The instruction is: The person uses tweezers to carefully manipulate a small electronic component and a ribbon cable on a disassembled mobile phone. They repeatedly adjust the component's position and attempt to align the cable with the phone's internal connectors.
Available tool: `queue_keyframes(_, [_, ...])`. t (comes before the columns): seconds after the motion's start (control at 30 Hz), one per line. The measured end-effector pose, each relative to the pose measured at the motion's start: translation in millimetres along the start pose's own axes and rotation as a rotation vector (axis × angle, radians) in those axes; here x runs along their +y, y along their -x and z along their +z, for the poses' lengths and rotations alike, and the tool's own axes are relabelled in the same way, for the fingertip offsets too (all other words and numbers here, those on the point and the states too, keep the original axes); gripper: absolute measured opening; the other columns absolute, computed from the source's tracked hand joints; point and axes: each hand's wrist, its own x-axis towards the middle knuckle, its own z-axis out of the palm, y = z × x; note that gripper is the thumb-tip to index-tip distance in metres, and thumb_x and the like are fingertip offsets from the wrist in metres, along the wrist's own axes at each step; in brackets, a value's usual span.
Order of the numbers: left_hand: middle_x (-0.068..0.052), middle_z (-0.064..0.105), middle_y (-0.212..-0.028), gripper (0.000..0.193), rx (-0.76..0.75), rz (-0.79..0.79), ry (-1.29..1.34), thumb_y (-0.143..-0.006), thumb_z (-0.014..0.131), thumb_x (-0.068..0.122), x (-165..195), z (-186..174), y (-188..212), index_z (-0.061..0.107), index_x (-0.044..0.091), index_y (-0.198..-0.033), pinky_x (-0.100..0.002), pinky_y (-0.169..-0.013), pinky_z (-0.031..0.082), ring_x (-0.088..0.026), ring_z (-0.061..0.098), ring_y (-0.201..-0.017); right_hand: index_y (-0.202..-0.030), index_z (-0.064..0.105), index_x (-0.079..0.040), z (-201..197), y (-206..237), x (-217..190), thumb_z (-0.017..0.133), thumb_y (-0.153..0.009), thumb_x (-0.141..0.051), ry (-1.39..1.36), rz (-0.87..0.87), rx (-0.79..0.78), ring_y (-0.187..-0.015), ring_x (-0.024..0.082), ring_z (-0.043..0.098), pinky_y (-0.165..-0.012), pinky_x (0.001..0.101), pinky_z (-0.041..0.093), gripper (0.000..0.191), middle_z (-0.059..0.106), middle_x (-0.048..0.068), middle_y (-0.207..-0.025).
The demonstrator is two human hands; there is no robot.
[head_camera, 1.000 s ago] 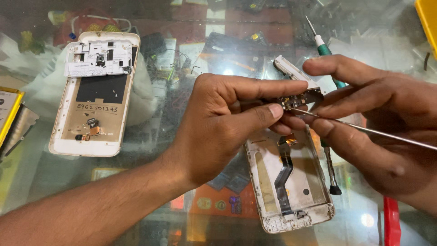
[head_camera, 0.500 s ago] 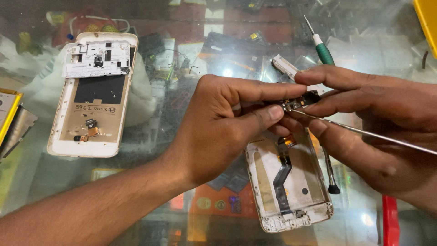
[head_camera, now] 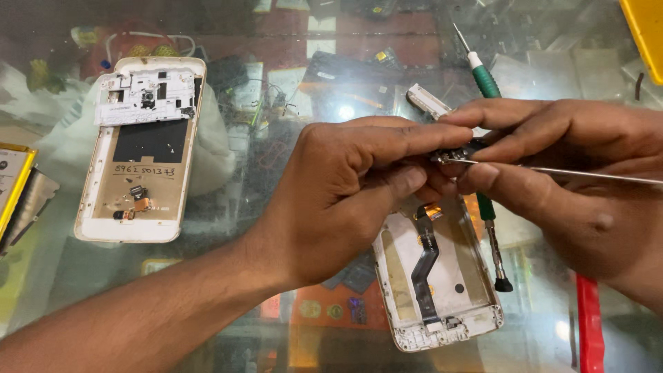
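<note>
My left hand (head_camera: pixel 345 200) pinches a small dark circuit board (head_camera: pixel 459 150) between thumb and forefinger, a little above an opened white phone frame (head_camera: pixel 442 283) with a black flex cable down its middle. My right hand (head_camera: pixel 566 173) grips a thin metal tool (head_camera: pixel 594 175). The tool's tip rests on the small board, and the right forefinger also touches the board from above. Part of the board is hidden by the fingers of both hands.
A second opened white phone (head_camera: pixel 141 148) lies on the glass counter (head_camera: pixel 242 228) at the left. A green-handled screwdriver (head_camera: pixel 487 79) lies behind and under my right hand. A red tool (head_camera: pixel 589 324) sits at bottom right, a yellow-edged flat part (head_camera: pixel 14 179) at far left.
Both hands keep the same grip on the board and the tool. The view has drifted only slightly.
</note>
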Motion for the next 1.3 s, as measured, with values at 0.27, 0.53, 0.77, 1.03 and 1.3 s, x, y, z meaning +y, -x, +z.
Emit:
queue_keyframes(0.27, [-0.008, 0.08, -0.104, 0.015, 0.111, 0.16, -0.383, -0.098, 0.075, 0.005, 1.9, 2.3, -2.9, 0.074, 0.005, -0.113, -0.026, -0.08, 0.069, -0.015, 0.082, -0.094, -0.093, 0.064, 0.0, 1.6, 3.5, -4.0, 0.066, -0.093, -0.003, -0.077, 0.096, -0.026, -0.112, 0.027, 0.075, -0.099, 0.0383, 0.06, 0.003, 0.071, 0.022, -0.125])
queue_keyframes(0.53, [-0.011, 0.077, -0.102, 0.017, 0.078, 0.279, -0.452, -0.092, 0.079, 0.004, 2.5, -3.0, -4.0, 0.073, 0.004, -0.107, -0.027, -0.077, 0.067, -0.019, 0.08, -0.092, -0.093, 0.069, 0.0, -1.6, 8.4, 6.1, 0.071, -0.095, -0.007, -0.019, 0.066, -0.045, -0.13, 0.032, 0.067, -0.103, 0.0434, 0.061, 0.008, 0.078, 0.02, -0.103])
queue_keyframes(0.77, [-0.01, 0.078, -0.105, 0.015, 0.048, 0.232, -0.426, -0.092, 0.077, 0.002, -1.4, -3.3, -2.2, 0.075, 0.006, -0.106, -0.026, -0.081, 0.069, -0.019, 0.08, -0.094, -0.086, 0.068, -0.001, -5.6, 5.2, 8.4, 0.07, -0.093, -0.008, -0.115, 0.066, -0.1, -0.127, 0.032, 0.07, -0.099, 0.0434, 0.058, 0.01, 0.073, 0.024, -0.117])
queue_keyframes(1.03, [-0.007, 0.078, -0.109, 0.015, 0.069, 0.198, -0.342, -0.096, 0.077, 0.003, -12.7, -3.3, 1.3, 0.075, 0.01, -0.11, -0.025, -0.089, 0.068, -0.017, 0.08, -0.1, -0.088, 0.067, -0.001, -3.0, 3.6, 8.1, 0.069, -0.092, -0.006, -0.169, 0.089, -0.067, -0.126, 0.032, 0.069, -0.098, 0.0441, 0.059, 0.007, 0.072, 0.026, -0.12])
queue_keyframes(1.3, [-0.004, 0.08, -0.108, 0.014, 0.083, 0.139, -0.257, -0.103, 0.076, 0.004, -19.5, -2.4, 3.4, 0.076, 0.013, -0.113, -0.021, -0.089, 0.07, -0.011, 0.082, -0.099, -0.089, 0.066, -0.002, 0.5, 0.5, 6.2, 0.069, -0.093, -0.007, -0.272, 0.113, -0.057, -0.128, 0.031, 0.069, -0.096, 0.0441, 0.061, 0.007, 0.07, 0.026, -0.124])
